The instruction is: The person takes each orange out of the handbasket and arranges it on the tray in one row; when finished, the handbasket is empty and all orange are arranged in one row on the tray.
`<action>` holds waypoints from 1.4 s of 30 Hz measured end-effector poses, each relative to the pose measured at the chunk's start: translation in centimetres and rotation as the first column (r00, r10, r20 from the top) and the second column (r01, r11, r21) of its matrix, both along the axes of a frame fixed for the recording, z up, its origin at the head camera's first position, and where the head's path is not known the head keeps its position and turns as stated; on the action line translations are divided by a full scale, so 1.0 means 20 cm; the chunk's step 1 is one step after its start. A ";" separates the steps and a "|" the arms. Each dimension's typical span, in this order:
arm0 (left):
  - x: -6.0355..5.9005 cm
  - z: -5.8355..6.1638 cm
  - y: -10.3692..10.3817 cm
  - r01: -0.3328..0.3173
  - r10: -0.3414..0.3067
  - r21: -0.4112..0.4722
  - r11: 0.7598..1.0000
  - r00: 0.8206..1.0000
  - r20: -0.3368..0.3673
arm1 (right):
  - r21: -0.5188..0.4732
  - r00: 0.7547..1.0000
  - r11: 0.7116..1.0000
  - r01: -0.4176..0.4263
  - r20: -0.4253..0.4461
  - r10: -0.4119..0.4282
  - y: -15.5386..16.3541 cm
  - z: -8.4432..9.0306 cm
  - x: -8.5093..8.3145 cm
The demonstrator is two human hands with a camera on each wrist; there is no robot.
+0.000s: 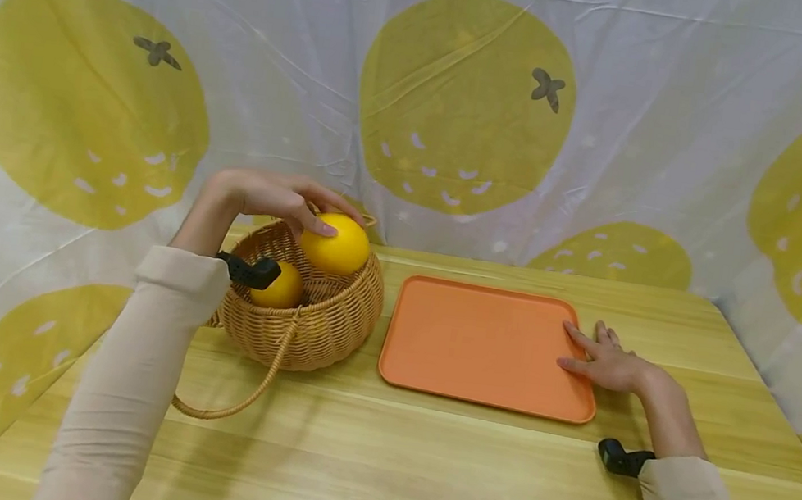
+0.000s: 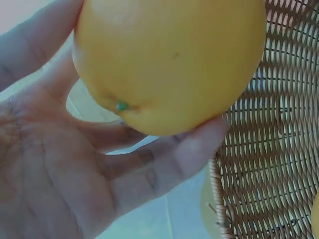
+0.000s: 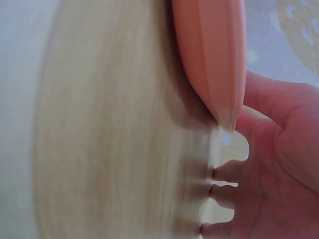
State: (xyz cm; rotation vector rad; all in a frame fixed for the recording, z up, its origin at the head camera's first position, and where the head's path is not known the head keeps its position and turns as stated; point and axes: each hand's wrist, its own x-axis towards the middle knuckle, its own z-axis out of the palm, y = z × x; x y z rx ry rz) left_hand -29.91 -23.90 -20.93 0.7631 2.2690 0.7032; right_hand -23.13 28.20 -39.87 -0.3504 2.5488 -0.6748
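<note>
The wooden table [image 1: 377, 462] fills the lower frame, bare wood open at the bottom. The orange tray [image 1: 479, 345] lies centre-right, nothing in it. Left of it, the wicker basket [image 1: 318, 323] holds one yellow fruit [image 1: 280, 287]. The left hand [image 1: 269, 195] grips a second fruit [image 1: 336, 244] over the basket's rim. The right hand [image 1: 607, 362] rests flat, fingers straight, on the tray's right edge.
</note>
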 end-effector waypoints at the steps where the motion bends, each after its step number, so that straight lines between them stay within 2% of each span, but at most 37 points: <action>1: 0.00 -0.01 0.00 0.002 -0.002 0.013 1.000 1.000 -0.025 | -0.003 1.000 1.000 0.000 0.000 0.000 0.00 0.00 0.00; 6: 0.03 -0.06 0.00 -0.004 0.023 0.119 0.993 0.988 -0.153 | -0.010 1.000 1.000 -0.005 0.001 0.005 -0.01 0.00 0.01; 9: 0.12 -0.10 0.00 -0.019 0.064 0.188 0.982 0.969 -0.239 | -0.006 1.000 1.000 -0.007 0.004 0.007 -0.01 0.00 0.01; 13: 0.22 -0.14 0.00 -0.095 0.167 0.231 0.968 0.933 -0.318 | -0.004 1.000 1.000 -0.005 0.006 0.005 -0.02 0.01 0.00; 21: 0.27 -0.18 0.03 -0.254 0.324 0.247 0.935 0.893 -0.311 | -0.011 1.000 1.000 -0.002 0.013 0.002 -0.01 0.00 -0.01; 25: 0.28 -0.18 0.05 -0.305 0.375 0.261 0.916 0.882 -0.286 | -0.016 1.000 1.000 0.000 0.018 0.000 -0.01 0.01 0.00; 30: 0.30 -0.19 0.07 -0.314 0.395 0.303 0.900 0.880 -0.262 | -0.009 1.000 1.000 -0.002 0.011 0.002 -0.01 0.01 0.00; 34: 0.30 -0.22 0.08 -0.301 0.406 0.350 0.887 0.868 -0.285 | -0.006 1.000 1.000 -0.003 0.004 0.003 0.00 0.01 -0.01; 38: 0.30 -0.25 0.10 -0.309 0.430 0.391 0.867 0.860 -0.275 | -0.008 1.000 1.000 -0.002 0.002 0.002 0.00 0.01 0.00; 42: 0.30 -0.26 0.13 -0.301 0.430 0.416 0.858 0.863 -0.264 | -0.011 1.000 1.000 0.001 0.004 0.000 -0.01 0.01 0.00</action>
